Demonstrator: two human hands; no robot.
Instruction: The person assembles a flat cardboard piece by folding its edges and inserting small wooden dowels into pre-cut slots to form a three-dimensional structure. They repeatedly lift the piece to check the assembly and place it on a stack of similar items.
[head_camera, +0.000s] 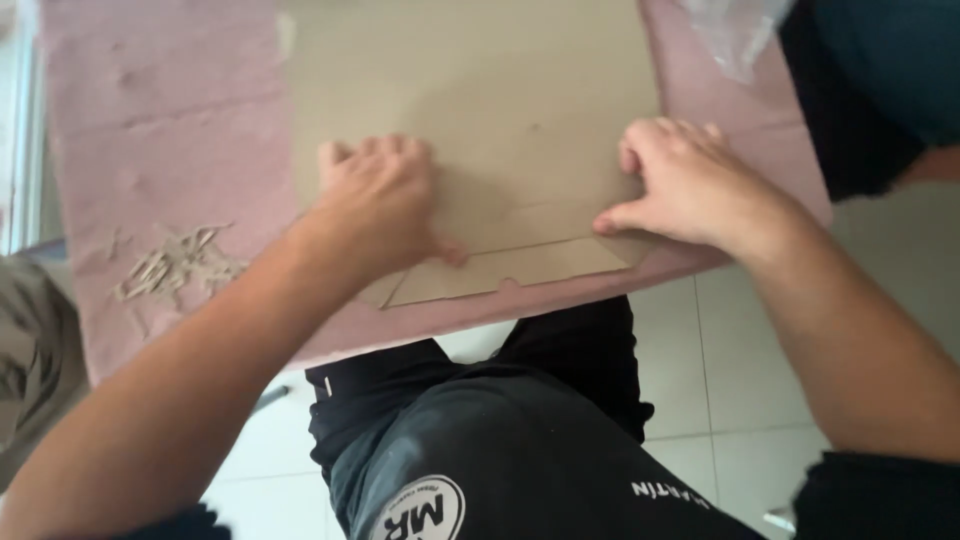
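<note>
A flat sheet of brown cardboard (500, 120) lies on a pink foam board (160, 130), its near edge close to the board's front edge, just above the person's lap. Along that near edge a flap of the cardboard (520, 268) is marked off by a fold or cut line. The left hand (375, 195) presses down on the sheet with its fingers curled and knuckles up; it grips nothing, only bears on the surface. The right hand (690, 180) also lies on the sheet, fingers bent, with the thumb stretched toward the fold line; it too pinches nothing that can be seen.

The likely trouble is the sheet sliding on the foam if one hand pushes harder than the other, which would bend the crease off its line. The flap sits near the board's front edge, so heavy pressure there could tear it or tip the overhanging part downward.

Whether the line is a cut or only a crease cannot be told, and the left palm hides part of it. The far end of the sheet runs out of view at the top. A heap of pale scraps (175, 265) lies on the foam to the left. Crumpled clear plastic (735, 30) is cut off at the top right, beside another person's dark clothing (870, 90).
</note>
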